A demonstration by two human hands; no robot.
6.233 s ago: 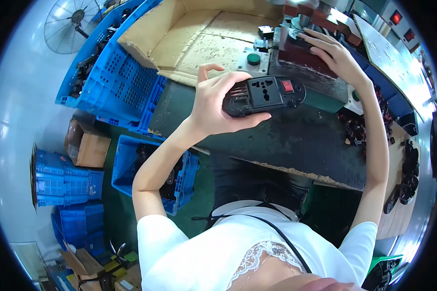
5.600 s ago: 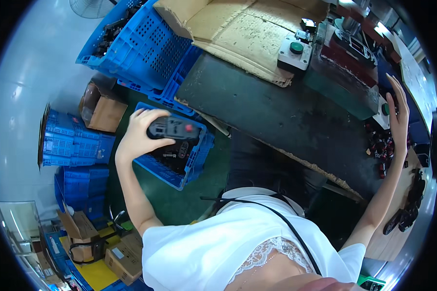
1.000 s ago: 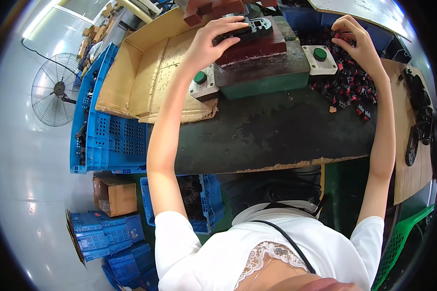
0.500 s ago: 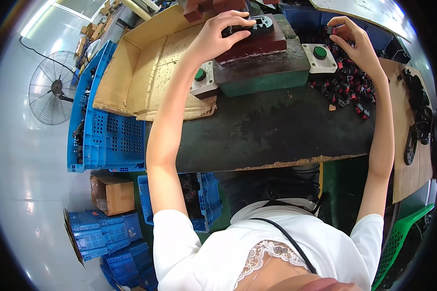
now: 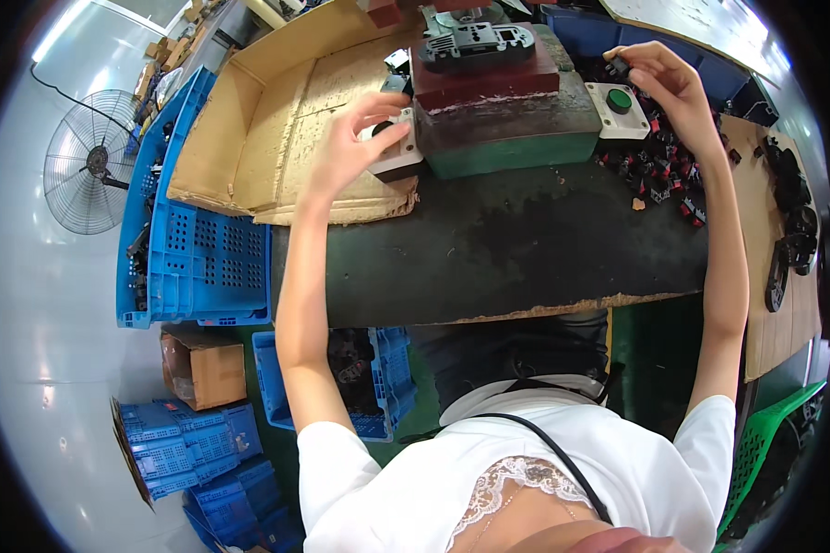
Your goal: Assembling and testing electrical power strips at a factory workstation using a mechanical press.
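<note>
Pinching a small, blocky, apparently black plastic part, the right hand best grips only its edges; the half-open left hand overlaps the white, green-buttoned box.

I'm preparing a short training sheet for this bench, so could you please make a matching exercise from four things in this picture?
Column one:
1. Black oval housing
2. Left hand
3. Small black and red parts
4. Wire fan

Column two:
A. Heaped on the right of the table
B. Far left of the view
C. At a white button box
D. On the dark red block

Pairs: 1-D, 2-C, 3-A, 4-B.
</note>
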